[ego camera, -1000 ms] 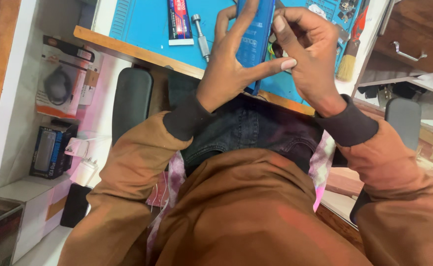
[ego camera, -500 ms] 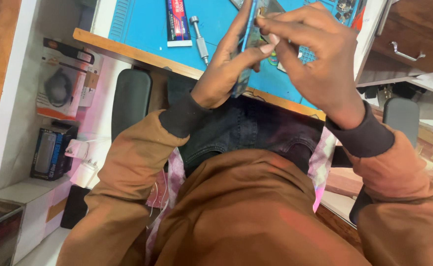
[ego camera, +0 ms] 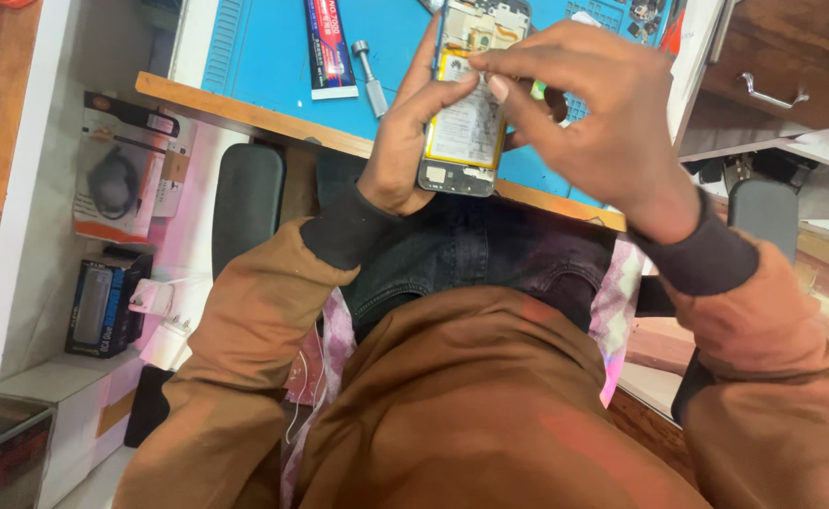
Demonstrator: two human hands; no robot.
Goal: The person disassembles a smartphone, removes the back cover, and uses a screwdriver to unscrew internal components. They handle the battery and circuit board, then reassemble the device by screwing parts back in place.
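2 hands [ego camera: 414,141], 1 opened phone [ego camera: 471,104], 1 glue tube [ego camera: 330,47]

A wooden-edged tabletop [ego camera: 245,111] carries a blue work mat [ego camera: 264,47]. Dark padded chair armrests [ego camera: 248,203] stand at either side. White shelving [ego camera: 47,396] with boxed goods [ego camera: 117,170] fills one side; a brown drawer unit [ego camera: 792,57] with metal handles fills the other. The light is bright and even.

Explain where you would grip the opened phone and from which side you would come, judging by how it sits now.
Grip the opened phone by its long side edges, coming from behind, as the left hand does. Its open face with the battery points up, where the right hand works.
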